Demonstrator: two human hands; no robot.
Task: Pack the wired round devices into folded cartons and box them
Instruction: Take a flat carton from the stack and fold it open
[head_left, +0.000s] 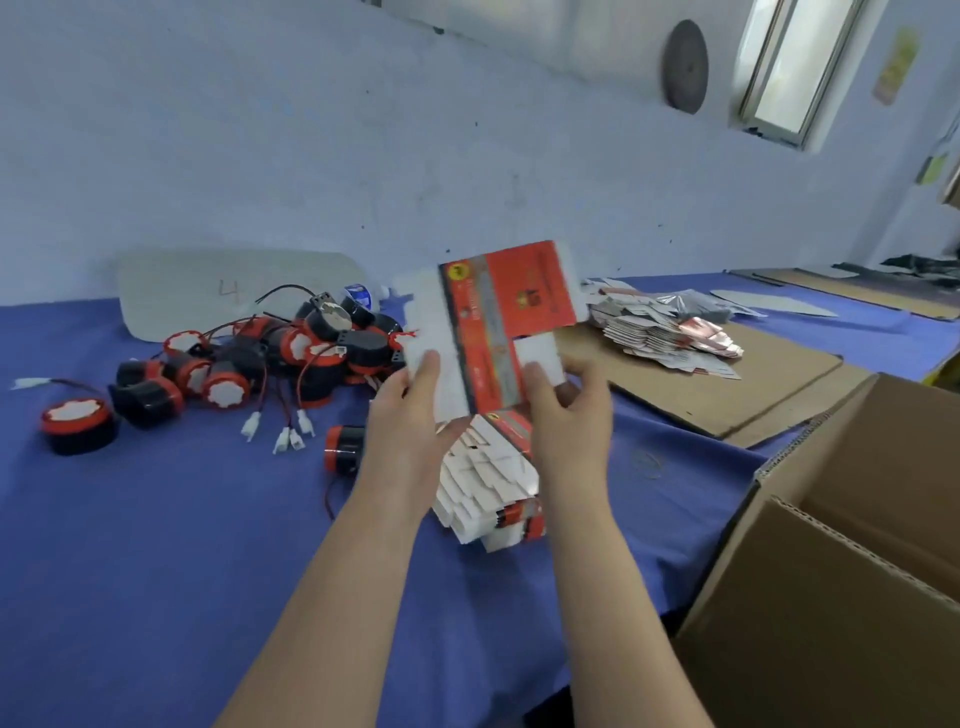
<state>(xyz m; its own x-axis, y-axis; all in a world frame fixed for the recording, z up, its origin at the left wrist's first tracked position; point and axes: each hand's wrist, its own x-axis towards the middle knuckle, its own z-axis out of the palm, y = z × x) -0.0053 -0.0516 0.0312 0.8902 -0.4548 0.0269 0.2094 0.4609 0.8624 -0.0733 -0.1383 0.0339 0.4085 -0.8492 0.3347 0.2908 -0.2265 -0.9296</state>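
Observation:
I hold one flat red and white carton (498, 322) up above the blue table. My left hand (410, 410) pinches its white left panel, thumb on the front. My right hand (563, 410) grips its lower right flap. Under my hands lies a stack of flat cartons (488, 483). A pile of round black and red devices (291, 353) with red and black wires and white plugs lies to the left. One device (78, 423) sits apart at the far left, and another device (344, 448) lies on its side beside my left wrist.
An open brown shipping box (841, 561) stands at the lower right. Flat cardboard sheets (717, 384) lie on the table (156, 545) to the right, with a second heap of flat cartons (670, 332) on them. A grey board (218, 296) leans on the wall.

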